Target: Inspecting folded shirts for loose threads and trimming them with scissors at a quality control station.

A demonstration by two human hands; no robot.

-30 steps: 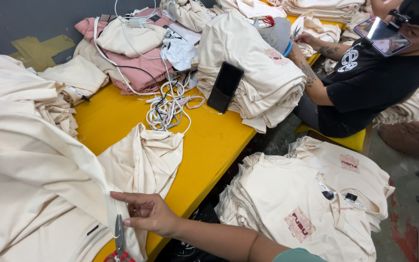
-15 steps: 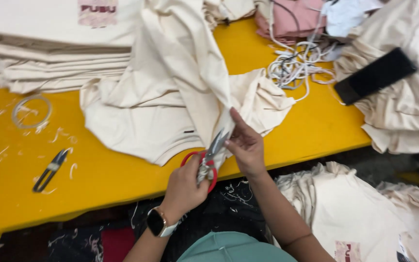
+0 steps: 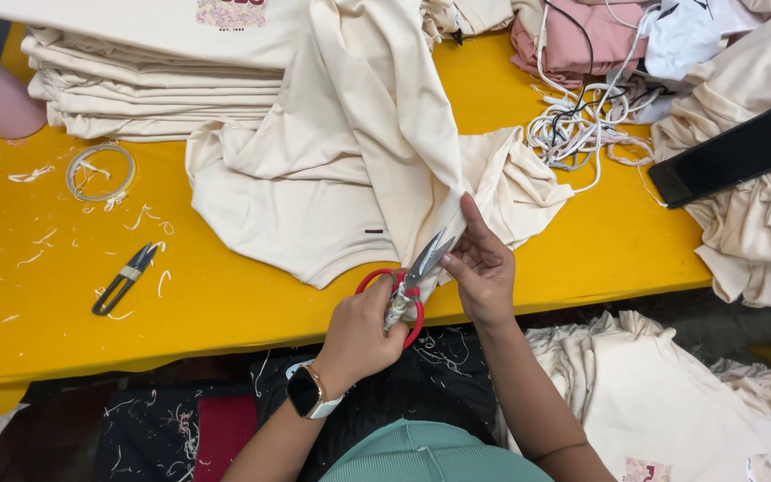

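Red-handled scissors (image 3: 401,290), cream garment (image 3: 350,170), yellow table (image 3: 64,330), black phone (image 3: 730,154)

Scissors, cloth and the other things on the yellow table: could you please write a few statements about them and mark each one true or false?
1. The left hand holds the red-handled scissors. True.
2. The right hand rests flat on the bare table. False: it pinches the cream cloth just beside the scissor blades.
3. A small black thread snipper lies on the table, away from both hands. True.
4. The black phone lies on the bare yellow tabletop. False: it lies on a heap of cream cloth at the right.
5. A watch sits on the right wrist. False: it is on the left wrist.
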